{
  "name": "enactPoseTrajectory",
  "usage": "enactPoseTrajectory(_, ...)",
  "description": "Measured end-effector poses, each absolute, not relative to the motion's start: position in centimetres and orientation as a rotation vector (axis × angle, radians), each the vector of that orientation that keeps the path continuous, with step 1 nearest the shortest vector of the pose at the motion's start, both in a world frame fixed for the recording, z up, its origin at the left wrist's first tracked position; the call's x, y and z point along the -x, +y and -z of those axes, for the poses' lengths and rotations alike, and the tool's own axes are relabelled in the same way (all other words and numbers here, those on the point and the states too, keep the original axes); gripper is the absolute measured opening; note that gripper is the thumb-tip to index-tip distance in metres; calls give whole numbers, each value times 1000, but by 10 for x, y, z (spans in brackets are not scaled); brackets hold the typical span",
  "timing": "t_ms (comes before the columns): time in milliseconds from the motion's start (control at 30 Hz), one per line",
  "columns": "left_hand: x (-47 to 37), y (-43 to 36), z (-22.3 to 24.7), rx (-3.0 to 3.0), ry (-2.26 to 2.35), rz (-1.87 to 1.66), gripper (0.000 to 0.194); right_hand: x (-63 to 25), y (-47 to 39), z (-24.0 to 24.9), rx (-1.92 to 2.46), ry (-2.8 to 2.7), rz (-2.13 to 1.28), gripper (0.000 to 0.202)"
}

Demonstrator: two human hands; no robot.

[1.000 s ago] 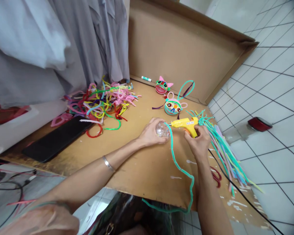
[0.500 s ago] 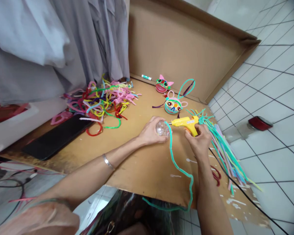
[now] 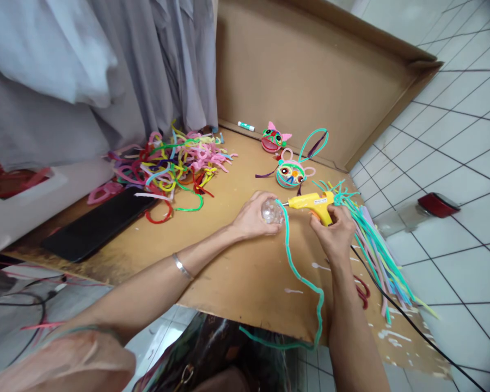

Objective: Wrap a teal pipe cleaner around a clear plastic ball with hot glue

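Fingers of my left hand [image 3: 253, 216] wrap around a clear plastic ball [image 3: 270, 211] above the table. A long teal pipe cleaner [image 3: 288, 250] touches the ball's right side at its upper end; the rest trails down over the table's front edge. My right hand [image 3: 335, 231] grips a yellow hot glue gun [image 3: 312, 203], its metal nozzle pointing left at the pipe cleaner's top, by the ball. Whether glue is coming out is too small to tell. Behind the hands sit a teal animal-faced ball with pink round ears [image 3: 289, 173] and a red-green one with pink pointed ears [image 3: 273, 139].
A tangled heap of coloured pipe cleaners [image 3: 175, 163] lies left, beside a black flat slab [image 3: 98, 224]. Straight pipe cleaners [image 3: 381, 261] lie right, near red scissors handles [image 3: 362, 292] and the black cord [image 3: 412, 318]. A glue stick [image 3: 245, 126] rests against the cardboard wall [image 3: 302, 71].
The view has shifted slightly. Both hands keep nearly the same pose, with the glue gun's nozzle still against the pipe cleaner's top beside the ball.
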State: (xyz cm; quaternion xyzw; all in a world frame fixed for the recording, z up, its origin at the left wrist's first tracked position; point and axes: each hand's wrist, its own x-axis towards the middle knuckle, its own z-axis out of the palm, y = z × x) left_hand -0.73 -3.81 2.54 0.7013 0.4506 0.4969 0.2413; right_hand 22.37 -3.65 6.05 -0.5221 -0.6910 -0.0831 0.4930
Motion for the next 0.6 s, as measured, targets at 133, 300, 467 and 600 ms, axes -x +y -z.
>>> enactPoseTrajectory(133, 7, -38, -26, -1917, 1229, -1348, 68, -223, -36, -59, 1296, -1668, 221, 20)
enactPoseTrajectory(300, 7, -40, -28, -1902, 1240, -1335, 68, -222, -35, -59, 1336, -1675, 147, 24)
enactPoseTrajectory(467, 7, -38, -27, -1811, 1250, -1344, 66, -234, -23, -54, 1496, -1504, 103, 32)
enactPoseTrajectory(600, 6, -35, -21, -1706, 1224, -1375, 64, -249, -15, -43, 1838, -1423, 69, 34)
